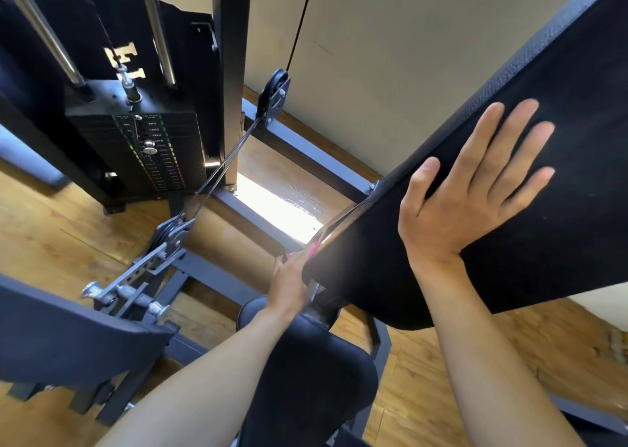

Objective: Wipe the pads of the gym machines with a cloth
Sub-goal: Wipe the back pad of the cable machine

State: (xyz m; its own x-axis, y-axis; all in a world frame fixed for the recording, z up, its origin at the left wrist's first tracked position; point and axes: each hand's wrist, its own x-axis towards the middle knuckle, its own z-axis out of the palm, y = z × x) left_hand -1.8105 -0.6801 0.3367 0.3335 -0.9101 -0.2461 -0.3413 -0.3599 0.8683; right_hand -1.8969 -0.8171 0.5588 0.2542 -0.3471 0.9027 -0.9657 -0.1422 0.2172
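Note:
A large black back pad [530, 242] slants across the right of the view. My right hand [475, 181] lies flat on its face, fingers straight and spread, thumb at the pad's left edge. My left hand [289, 283] reaches behind the pad's lower left edge and holds a pink cloth [312, 250], of which only a small strip shows. My fingers there are mostly hidden by the pad. Below sits the black seat pad [306, 378], partly covered by my left forearm.
A black weight stack [149, 151] with chrome guide rods stands at the upper left. Cables run from a pulley [276, 93] down to a bracket [170, 239]. Another dark pad [68, 341] sits at the lower left. The floor is wood, with a pale wall behind.

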